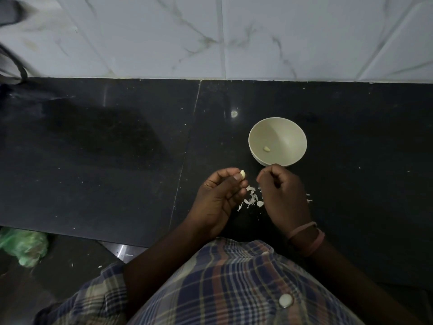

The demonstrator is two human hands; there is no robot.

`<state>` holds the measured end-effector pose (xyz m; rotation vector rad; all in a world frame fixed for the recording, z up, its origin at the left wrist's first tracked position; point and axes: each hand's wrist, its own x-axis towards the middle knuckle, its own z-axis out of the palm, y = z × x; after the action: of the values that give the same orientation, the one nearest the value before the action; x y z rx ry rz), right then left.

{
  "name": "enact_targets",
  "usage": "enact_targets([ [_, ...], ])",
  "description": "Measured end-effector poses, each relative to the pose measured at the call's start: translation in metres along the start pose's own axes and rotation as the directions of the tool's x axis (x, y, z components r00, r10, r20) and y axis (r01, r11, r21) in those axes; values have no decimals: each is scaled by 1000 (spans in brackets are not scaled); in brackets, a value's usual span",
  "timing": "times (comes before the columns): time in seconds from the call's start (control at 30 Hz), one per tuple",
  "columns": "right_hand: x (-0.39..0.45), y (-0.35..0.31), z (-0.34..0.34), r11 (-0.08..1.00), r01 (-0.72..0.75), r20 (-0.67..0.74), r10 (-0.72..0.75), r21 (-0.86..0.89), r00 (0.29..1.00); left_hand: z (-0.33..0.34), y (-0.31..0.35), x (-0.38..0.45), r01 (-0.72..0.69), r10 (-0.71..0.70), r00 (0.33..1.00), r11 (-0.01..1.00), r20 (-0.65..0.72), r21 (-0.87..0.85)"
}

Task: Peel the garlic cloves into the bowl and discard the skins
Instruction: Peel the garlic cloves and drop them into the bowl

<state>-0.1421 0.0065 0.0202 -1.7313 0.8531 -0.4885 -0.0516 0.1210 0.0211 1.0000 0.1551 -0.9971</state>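
One clove (313,174) is pinched by the left hand (220,198), just left of the bowl (257,137); a second clove (266,149) lies inside. The right hand (281,193) is curled, its contents hidden. Some eight skins (251,199) are scattered between the hands, partly covered.

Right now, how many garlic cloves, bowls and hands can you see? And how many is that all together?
Garlic cloves: 2, one pinched in the left hand at its fingertips, one lying in the bowl
Bowls: 1, the cream bowl
Hands: 2, the left hand and the right hand
Total: 5
Skin flakes lie scattered on the counter, too many small bits to count.
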Motion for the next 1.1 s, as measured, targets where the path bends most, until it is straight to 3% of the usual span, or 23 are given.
enact_targets([
  [0.17, -1, -5, 2, 998, 60, 41, -60, 18, 997, 0, -3, 2, -4, 5, 1000, 999, 31, -35],
  [0.3, -1, -6, 2, 999, 22, 41, -23, 31, 999, 1, -4, 1, -12, 12, 1000, 1000, 26, 14],
  [0.43, -2, -10, -1, 999, -10, 41, 8, 42, 999, 0, -4, 0, -143, 143, 990, 968, 14, 208],
  [0.53, -2, -11, -2, 1000, 6, 46, -7, 26, 999, 0, 0, -2, -268, 278, 960, 869, 39, 415],
  [0.63, -1, -12, -4, 1000, 19, 80, -20, 17, 997, 1, 5, -6, -335, 333, 938, 794, 98, 507],
  [1.1, 0, -14, -13, 997, 7, 215, -23, 76, 976, -8, 9, -1, -352, 320, 934, 744, 160, 568],
])
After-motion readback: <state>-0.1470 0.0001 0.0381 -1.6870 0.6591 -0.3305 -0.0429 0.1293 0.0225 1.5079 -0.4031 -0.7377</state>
